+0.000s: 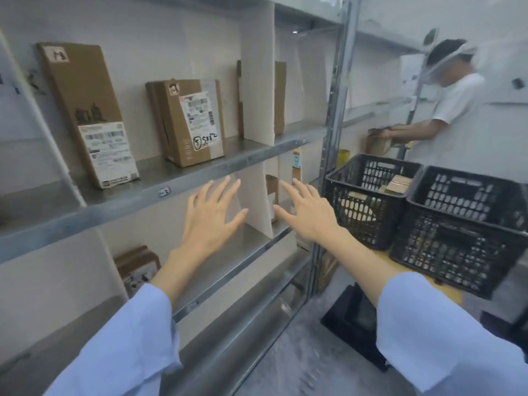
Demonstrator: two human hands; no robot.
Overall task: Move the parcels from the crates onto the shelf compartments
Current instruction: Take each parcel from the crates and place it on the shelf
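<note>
My left hand (211,215) and my right hand (308,212) are both stretched out, fingers spread and empty, in front of the middle shelf compartment by a white divider (254,201). On the metal shelf (177,178) above stand a tall brown parcel (85,110) and a squarer labelled parcel (188,121). Another flat parcel (280,95) stands past the upper divider. A small parcel (137,267) sits low in the compartment at the left. Two black crates (368,201) (457,232) stand at the right; the nearer-left one holds cardboard parcels (397,184).
A person in a white shirt (454,110) stands beyond the crates, handling a box at the far shelf. A steel upright post (337,110) separates the shelf bays. The crates rest on a wooden-topped cart (445,290) with a black base (351,324) on the grey floor.
</note>
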